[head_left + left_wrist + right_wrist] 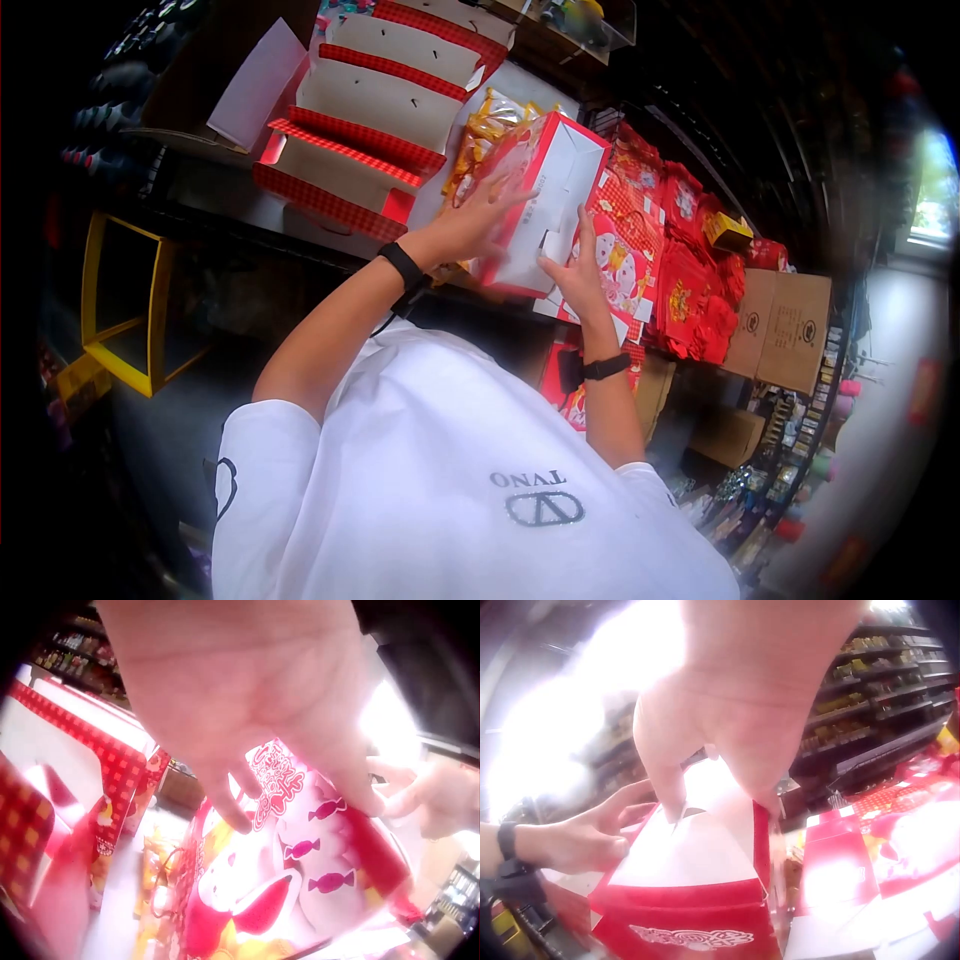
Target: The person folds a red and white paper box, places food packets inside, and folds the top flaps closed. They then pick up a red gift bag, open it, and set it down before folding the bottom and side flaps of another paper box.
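Note:
A red and white gift box (553, 200) is held between both hands, its white flapped face turned up. My left hand (470, 225) lies along the printed side with its fingers stretched out, slightly blurred. Pink candy shapes and red lettering on that side show in the left wrist view. My right hand (582, 275) grips the opposite edge. Seen from the right wrist, its thumb (669, 796) is at the cut in the white flap (686, 851), while its fingers reach down the outer side.
Open red-checked boxes (375, 110) stand in a row at left. Yellow-wrapped packets (490, 115) lie behind the held box. Flat printed cartons (625, 250) and red packages (690, 310) are at right, beside a brown cardboard box (785, 325). A yellow frame (155, 310) stands lower left.

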A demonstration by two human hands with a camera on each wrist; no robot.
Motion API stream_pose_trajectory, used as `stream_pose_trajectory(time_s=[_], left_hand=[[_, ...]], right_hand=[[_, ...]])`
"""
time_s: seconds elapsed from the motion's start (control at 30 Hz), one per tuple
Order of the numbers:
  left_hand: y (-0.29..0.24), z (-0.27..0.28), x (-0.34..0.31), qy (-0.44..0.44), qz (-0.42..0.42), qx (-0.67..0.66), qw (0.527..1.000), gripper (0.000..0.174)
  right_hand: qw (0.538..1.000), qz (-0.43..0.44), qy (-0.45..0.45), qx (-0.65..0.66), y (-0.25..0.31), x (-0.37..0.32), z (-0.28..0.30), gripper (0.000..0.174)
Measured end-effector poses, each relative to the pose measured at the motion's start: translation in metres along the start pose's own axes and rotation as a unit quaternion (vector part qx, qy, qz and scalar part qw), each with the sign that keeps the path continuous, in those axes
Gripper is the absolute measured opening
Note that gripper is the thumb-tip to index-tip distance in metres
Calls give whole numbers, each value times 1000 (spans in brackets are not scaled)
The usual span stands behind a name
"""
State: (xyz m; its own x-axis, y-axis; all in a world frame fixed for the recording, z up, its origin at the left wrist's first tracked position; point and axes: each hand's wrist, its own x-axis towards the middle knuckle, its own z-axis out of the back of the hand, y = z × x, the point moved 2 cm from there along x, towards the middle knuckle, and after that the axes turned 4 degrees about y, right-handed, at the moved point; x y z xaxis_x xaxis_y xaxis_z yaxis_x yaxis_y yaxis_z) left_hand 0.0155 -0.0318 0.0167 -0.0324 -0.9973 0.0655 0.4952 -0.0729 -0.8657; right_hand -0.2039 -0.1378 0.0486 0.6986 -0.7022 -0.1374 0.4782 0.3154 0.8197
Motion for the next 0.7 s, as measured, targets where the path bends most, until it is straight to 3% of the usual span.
stream_pose_trajectory(time_s=[0.07, 0.3, 0.4, 0.6, 0.7], left_hand=[[11, -14, 1, -23, 22, -67, 997, 119], [36, -45, 0, 33, 158, -237, 958, 129], [37, -45, -1, 38, 145, -298, 943, 125], [25, -41, 2, 48, 146, -269, 951, 121], [22, -50, 4, 46, 137, -251, 957, 121]], right_hand=[[1000, -6, -15, 21, -1, 1, -3, 111], [994, -65, -81, 23, -15, 8, -14, 121], [991, -84, -83, 66, -7, 7, -14, 120], [989, -83, -84, 93, 1, 6, -13, 121], [994, -77, -79, 6, -23, 4, -17, 116]])
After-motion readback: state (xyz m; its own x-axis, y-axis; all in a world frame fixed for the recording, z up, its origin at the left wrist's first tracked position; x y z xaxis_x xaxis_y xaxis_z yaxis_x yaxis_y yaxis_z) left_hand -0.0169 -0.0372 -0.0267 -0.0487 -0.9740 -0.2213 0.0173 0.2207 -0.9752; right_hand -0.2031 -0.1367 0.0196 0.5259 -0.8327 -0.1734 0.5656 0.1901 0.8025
